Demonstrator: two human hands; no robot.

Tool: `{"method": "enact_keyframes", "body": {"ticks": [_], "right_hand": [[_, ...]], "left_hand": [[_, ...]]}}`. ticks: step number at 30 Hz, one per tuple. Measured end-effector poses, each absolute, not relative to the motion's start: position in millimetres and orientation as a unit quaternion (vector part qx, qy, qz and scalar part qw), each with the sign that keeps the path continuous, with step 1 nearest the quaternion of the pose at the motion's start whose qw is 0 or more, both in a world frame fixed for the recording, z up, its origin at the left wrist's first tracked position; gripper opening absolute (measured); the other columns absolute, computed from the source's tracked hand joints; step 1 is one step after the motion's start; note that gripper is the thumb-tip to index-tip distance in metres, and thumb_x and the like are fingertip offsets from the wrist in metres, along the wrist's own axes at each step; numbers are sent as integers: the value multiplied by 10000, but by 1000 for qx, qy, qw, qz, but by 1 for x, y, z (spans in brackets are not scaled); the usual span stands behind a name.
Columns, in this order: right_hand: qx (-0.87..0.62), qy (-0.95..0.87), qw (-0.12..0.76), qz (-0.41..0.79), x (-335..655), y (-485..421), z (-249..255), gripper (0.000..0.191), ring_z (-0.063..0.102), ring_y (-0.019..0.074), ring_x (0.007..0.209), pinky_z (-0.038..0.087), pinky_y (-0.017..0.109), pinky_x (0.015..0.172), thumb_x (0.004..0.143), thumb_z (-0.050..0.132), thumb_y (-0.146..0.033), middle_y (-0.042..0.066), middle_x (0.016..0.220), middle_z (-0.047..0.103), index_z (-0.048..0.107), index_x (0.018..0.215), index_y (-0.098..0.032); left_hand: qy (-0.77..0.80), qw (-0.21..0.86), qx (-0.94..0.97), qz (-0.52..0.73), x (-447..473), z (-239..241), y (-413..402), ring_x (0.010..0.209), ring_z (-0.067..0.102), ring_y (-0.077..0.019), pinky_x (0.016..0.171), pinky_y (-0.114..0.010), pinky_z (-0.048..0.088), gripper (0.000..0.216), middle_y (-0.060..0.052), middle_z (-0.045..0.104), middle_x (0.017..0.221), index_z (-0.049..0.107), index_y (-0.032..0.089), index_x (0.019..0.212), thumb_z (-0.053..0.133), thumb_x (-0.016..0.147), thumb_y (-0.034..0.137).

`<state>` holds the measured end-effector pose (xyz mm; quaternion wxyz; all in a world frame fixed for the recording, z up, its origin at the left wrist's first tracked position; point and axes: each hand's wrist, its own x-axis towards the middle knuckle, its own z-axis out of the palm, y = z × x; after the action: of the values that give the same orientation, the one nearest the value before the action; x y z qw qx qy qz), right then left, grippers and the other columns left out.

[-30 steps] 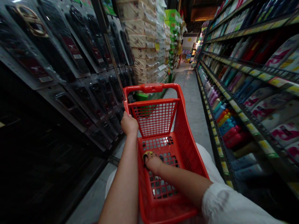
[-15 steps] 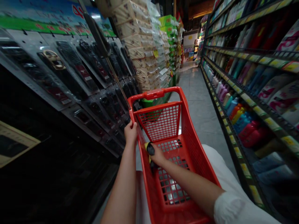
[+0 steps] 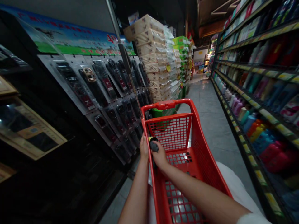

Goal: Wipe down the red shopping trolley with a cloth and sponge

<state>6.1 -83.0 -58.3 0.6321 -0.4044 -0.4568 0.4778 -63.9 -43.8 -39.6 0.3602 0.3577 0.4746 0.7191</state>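
A red plastic shopping basket (image 3: 197, 124) with grid panels and a raised handle stands in front of me. My right hand (image 3: 161, 158) reaches inside it, fingers wrapped around a yellow-and-black hand tool (image 3: 153, 145) with a rounded dark end. The tool is against the inner face of the left wall, and its exact kind is partly hidden by my fingers. On the outer side of that same wall, my left hand (image 3: 144, 148) lies flat with its fingers stretched upward. A long metal rod (image 3: 126, 59) with a dark grip rises from the basket's far left corner.
Packaged belts (image 3: 100, 81) hang on a display at left, beside framed panels (image 3: 35, 130). Stacked beige packs (image 3: 154, 59) and green packs (image 3: 182, 46) stand beyond. Shelves of bottles (image 3: 254, 124) line the right side. A grey tiled aisle (image 3: 203, 93) runs ahead.
The view has shifted, so the basket sits lower and farther right. My left hand has gone from holding the rim to lying flat on the outer wall. The tool has turned slightly.
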Motion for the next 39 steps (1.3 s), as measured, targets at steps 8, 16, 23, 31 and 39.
{"method": "enact_keyframes", "body": {"ticks": [8,16,23,31,39], "right_hand": [[-335,-668,555,364,41,-113,-49,595,542,215,1198,426,383,1062,679,528,-22,80,1266,568,655,1216,-245],[-352,-694,522,349,31,-37,-20,541,585,200,1070,455,367,1020,688,484,3,68,1086,611,678,1152,-196],[-315,-725,507,344,52,-84,-49,549,574,216,1125,457,374,1014,694,521,-22,85,1171,607,653,1191,-214],[-286,-740,498,350,69,-111,-67,482,593,195,1069,466,348,973,682,511,-25,69,1109,629,684,1091,-212],[-341,-698,518,359,44,-71,-42,451,588,199,1017,483,348,937,694,510,-28,74,1060,616,692,1076,-183]], "left_hand": [[450,398,318,733,-67,-45,-50,949,662,-176,866,-265,499,358,-29,726,962,712,185,1052,701,726,332],[387,457,342,724,-57,-41,-49,910,673,-193,891,-316,494,445,-40,728,949,694,176,1036,753,699,460],[394,460,328,725,-59,-38,-52,767,666,-149,789,-278,518,471,-16,736,885,687,192,1116,754,719,435],[410,464,329,713,-61,-40,-50,811,671,-157,818,-296,522,501,-35,741,948,649,188,1224,724,769,384],[411,455,327,719,-62,-43,-51,787,650,-124,820,-257,500,477,-9,729,919,642,177,1221,705,766,304]]}}
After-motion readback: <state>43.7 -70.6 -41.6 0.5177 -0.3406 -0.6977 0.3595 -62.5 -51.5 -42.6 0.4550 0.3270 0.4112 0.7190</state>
